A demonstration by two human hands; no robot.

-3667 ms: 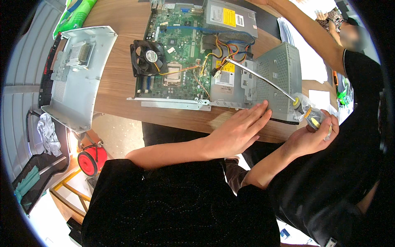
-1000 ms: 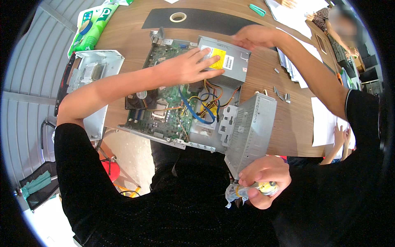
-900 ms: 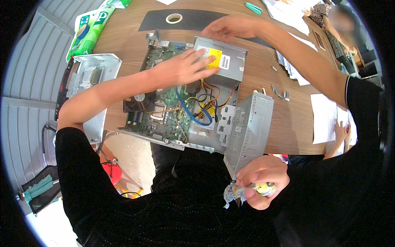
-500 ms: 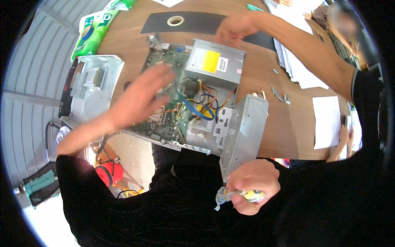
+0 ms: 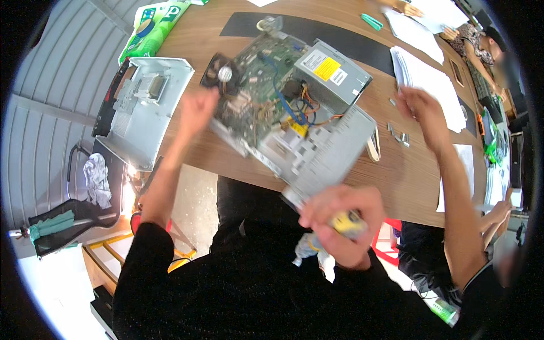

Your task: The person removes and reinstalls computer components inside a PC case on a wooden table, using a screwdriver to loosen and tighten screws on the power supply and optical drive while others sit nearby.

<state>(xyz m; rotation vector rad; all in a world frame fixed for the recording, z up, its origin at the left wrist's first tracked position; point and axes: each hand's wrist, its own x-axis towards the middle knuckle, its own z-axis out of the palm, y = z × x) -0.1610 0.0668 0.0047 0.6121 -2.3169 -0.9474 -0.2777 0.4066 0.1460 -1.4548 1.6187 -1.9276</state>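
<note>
My left hand (image 5: 198, 110), blurred, is curled closed beside the left edge of an opened computer case (image 5: 269, 158). Its fingertips meet the lower corner of a black cooling fan (image 5: 213, 72); whether they grip it I cannot tell. Inside the case show a green circuit board (image 5: 249, 79), a silver power supply (image 5: 334, 71) with a yellow label, and blue and coloured cables (image 5: 283, 102). At the case's near right corner, my right hand (image 5: 354, 218) is wrapped round a yellow-and-black tool handle (image 5: 349, 225). Its other end is hidden; crumpled clear plastic (image 5: 307, 249) hangs below.
The detached front cover (image 5: 147, 122) lies left, near a green-and-white bag (image 5: 153, 28). Small metal pieces (image 5: 398, 135) and paper stacks (image 5: 428, 85) are right. A co-worker's hand (image 5: 422, 110) hovers over the table's right side. Other people sit farther right.
The case has turned clockwise on the table. My left hand has left the board for the case's left edge, and the fan now shows. The co-worker's hand has drawn back right from the power supply.
</note>
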